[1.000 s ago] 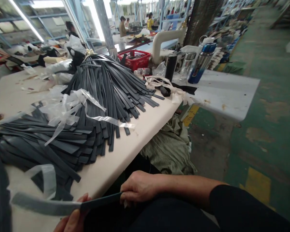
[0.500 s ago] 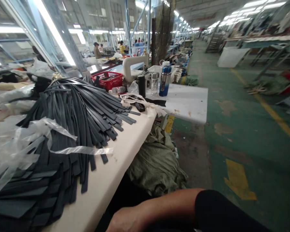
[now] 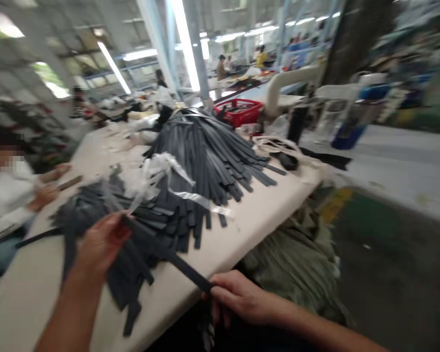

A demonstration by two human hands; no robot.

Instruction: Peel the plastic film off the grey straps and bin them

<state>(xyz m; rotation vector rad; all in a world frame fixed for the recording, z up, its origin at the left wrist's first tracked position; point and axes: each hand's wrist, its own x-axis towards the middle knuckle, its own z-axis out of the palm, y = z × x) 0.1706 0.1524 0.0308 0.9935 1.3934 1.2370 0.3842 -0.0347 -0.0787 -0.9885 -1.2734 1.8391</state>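
A long dark strip (image 3: 172,256) runs between my two hands above the table's front edge. My right hand (image 3: 238,297) pinches its near end between thumb and fingers. At the other end, my left hand (image 3: 102,242) is closed around the strip, over a pile of dark strips (image 3: 157,210). A larger bundle of dark strips (image 3: 201,146) fans out behind, towards the right edge of the cream table (image 3: 220,249). Translucent plastic ribbon (image 3: 201,198) lies across the strips. The picture is blurred by motion.
At the left, a person in white (image 3: 7,195) has both hands at the table. A red basket (image 3: 238,111), a black bottle (image 3: 297,124) and a blue bottle (image 3: 348,132) stand behind. Green cloth (image 3: 297,259) hangs or lies below the table's right edge.
The view has swung left, bringing the seated person into sight. My left hand has come into view, my right hand has risen to the table edge, and both now hold a strip.
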